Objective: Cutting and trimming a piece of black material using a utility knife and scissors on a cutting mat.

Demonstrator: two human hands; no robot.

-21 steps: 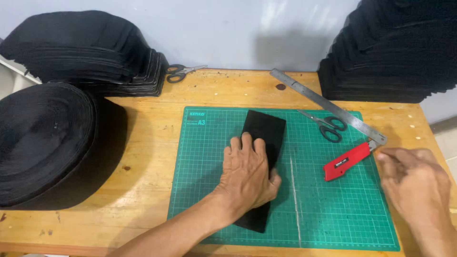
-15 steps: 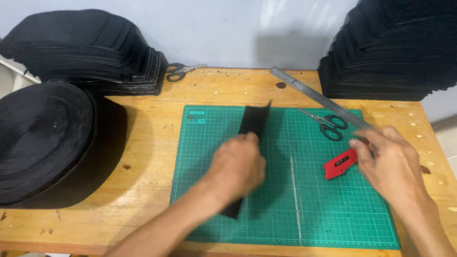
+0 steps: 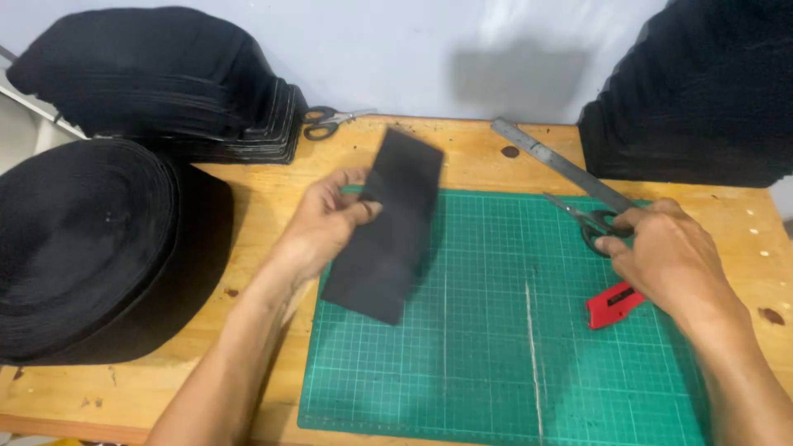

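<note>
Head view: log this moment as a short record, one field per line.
left hand: grips a black fabric strip, lifted over the mat's left part
right hand: on the handles of the black scissors
cutting mat: green, gridded, on the wooden table
red utility knife: lies on the mat, beside the right hand
metal ruler: diagonal, behind the scissors
second scissors: near the wall

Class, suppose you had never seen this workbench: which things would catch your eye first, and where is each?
First the left hand, lifting a black fabric piece over the left edge of the green cutting mat. Next the right hand, its fingers on the scissors at the mat's right, just above a red utility knife. Tall stacks of black fabric fill the back corners.
</note>
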